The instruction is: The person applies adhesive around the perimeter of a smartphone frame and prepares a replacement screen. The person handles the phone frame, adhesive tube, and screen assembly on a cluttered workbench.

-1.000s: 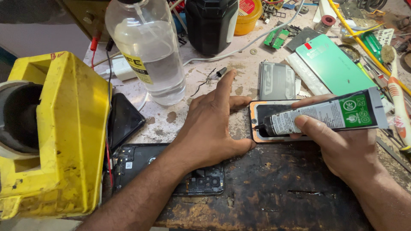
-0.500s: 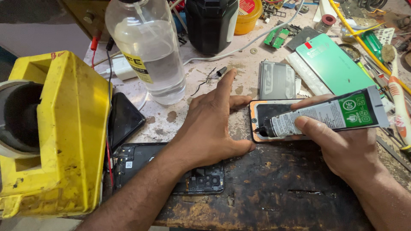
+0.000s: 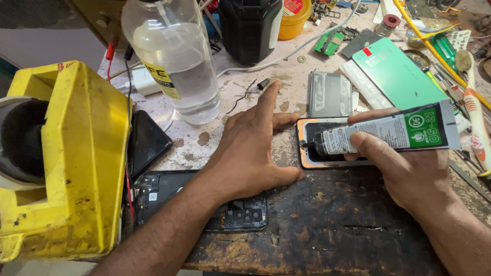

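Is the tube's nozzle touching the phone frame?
Touching. In the head view, the black nozzle of the tube, held in the right hand, rests on the left edge of the phone frame.

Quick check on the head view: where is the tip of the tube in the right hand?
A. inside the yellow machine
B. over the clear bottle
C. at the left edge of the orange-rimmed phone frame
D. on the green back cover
C. The right hand holds the adhesive tube with its nozzle at the left edge of the orange-rimmed phone frame; the left hand lies flat beside it.
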